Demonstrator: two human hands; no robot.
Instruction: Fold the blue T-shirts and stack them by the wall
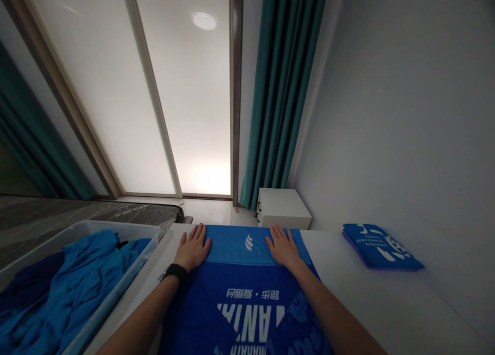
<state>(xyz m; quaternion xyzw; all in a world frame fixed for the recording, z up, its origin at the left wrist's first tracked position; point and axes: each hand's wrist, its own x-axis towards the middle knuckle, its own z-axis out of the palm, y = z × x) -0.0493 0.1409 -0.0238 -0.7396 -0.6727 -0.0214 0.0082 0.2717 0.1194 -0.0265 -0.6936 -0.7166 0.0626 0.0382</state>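
A blue T-shirt (240,298) with white lettering lies flat on the white table (386,303) in front of me. My left hand (192,248) rests flat on its far left edge, fingers stretched out. My right hand (283,246) lies flat on its far right edge, fingers spread. Neither hand grips the cloth. A dark watch sits on my left wrist.
A folded blue shirt (381,247) lies at the table's right side near the wall. A translucent bin (127,272) of crumpled blue clothes stands at the left. Beyond the table are a white cabinet (283,208), a teal curtain (282,92) and frosted sliding doors.
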